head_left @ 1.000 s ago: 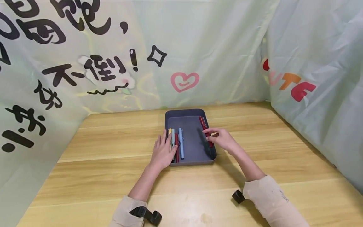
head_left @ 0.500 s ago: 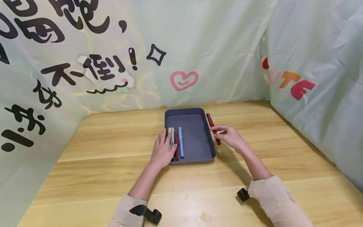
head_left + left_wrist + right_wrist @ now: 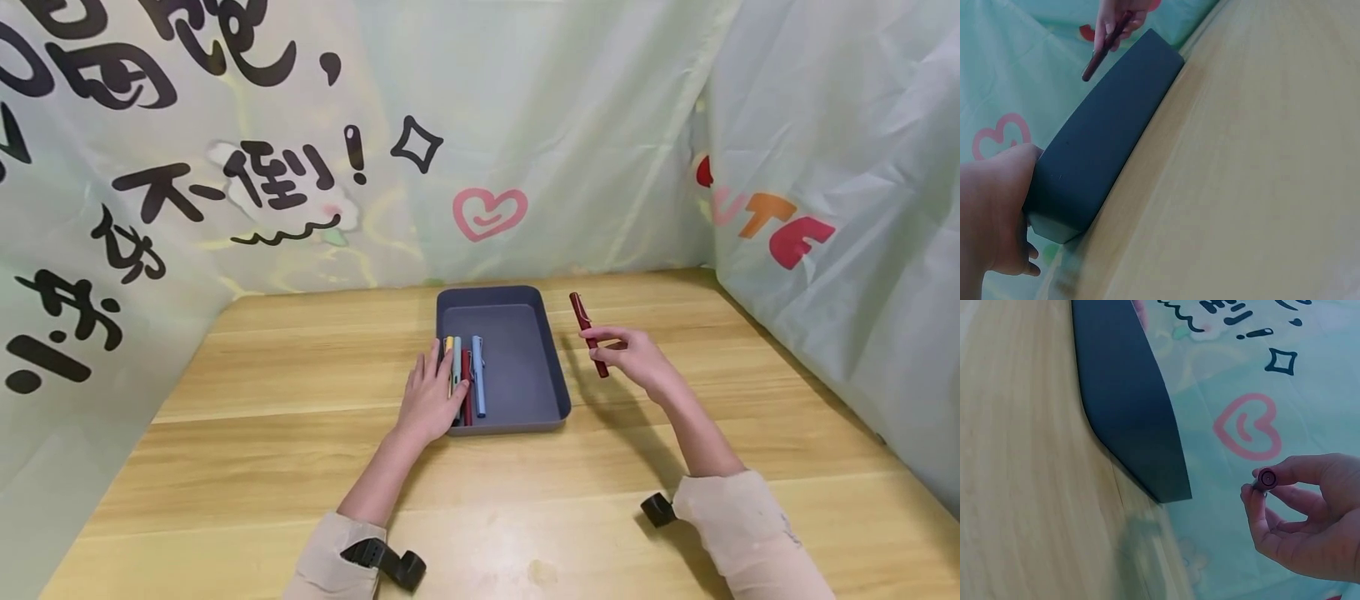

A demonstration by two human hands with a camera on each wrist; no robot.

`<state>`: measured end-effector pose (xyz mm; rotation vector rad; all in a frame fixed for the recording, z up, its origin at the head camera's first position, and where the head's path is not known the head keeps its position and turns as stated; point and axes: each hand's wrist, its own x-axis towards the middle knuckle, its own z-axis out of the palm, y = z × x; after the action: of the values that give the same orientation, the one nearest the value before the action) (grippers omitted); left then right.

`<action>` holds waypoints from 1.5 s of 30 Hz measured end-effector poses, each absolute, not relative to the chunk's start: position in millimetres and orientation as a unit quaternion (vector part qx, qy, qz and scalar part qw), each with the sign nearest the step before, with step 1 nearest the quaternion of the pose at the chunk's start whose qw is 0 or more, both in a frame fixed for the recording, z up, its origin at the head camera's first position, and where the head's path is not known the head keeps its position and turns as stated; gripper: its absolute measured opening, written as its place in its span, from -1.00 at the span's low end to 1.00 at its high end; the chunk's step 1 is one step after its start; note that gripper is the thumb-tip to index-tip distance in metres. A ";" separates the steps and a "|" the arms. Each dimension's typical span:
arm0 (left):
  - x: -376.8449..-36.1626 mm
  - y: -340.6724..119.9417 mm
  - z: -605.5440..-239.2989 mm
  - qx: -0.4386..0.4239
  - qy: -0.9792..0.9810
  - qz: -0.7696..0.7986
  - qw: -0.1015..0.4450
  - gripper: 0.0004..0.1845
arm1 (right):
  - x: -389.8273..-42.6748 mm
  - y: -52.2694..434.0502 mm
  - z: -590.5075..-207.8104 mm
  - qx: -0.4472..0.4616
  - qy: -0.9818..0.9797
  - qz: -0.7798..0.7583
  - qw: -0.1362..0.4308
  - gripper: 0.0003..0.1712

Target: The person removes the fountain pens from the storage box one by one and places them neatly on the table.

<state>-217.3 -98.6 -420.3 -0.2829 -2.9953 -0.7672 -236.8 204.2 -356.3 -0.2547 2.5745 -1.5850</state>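
Observation:
My right hand (image 3: 633, 358) pinches a dark red pen (image 3: 579, 310) with a metal clip between thumb and fingers, to the right of the dark grey tray (image 3: 517, 429). In the right wrist view, the held pen (image 3: 1266, 479) points end-on to the camera. My left hand (image 3: 431, 404) holds the tray's left side, its thumb over the inside and other fingers along the outer wall. Beside that hand, inside the tray, lie a yellow pen (image 3: 449, 342), a grey-green pen (image 3: 457, 358), another red pen (image 3: 468, 408) and a light blue pen (image 3: 478, 375). The hand partly covers the leftmost pens.
The wooden table (image 3: 262, 450) runs up to printed cloth walls (image 3: 600, 125) at the back and both sides. A black wrist camera (image 3: 408, 571) hangs at the left sleeve, another camera (image 3: 658, 509) at the right.
My right hand has lifted the dark red pen from the tray's right side and carried it out over the rim to the right. The left hand and tray stay in place.

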 end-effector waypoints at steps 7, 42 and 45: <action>-216.7 -97.3 -419.6 -0.093 -0.964 -0.249 0.014 -0.35 | -237.0 216.4 -352.8 -0.077 0.850 -0.518 0.062 -0.58; -218.4 -98.4 -420.4 -0.085 -0.964 -0.254 0.007 -0.34 | -252.6 212.9 -399.8 -0.068 0.833 -0.543 0.083 -0.57; -218.7 -98.7 -420.6 -0.084 -0.963 -0.255 0.010 -0.34 | -253.9 211.8 -403.0 -0.073 0.827 -0.551 0.085 -0.58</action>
<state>-218.7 -98.7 -420.6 -0.2630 -3.0077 -0.7949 -253.9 211.8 -403.0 -0.2185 2.4660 -1.6426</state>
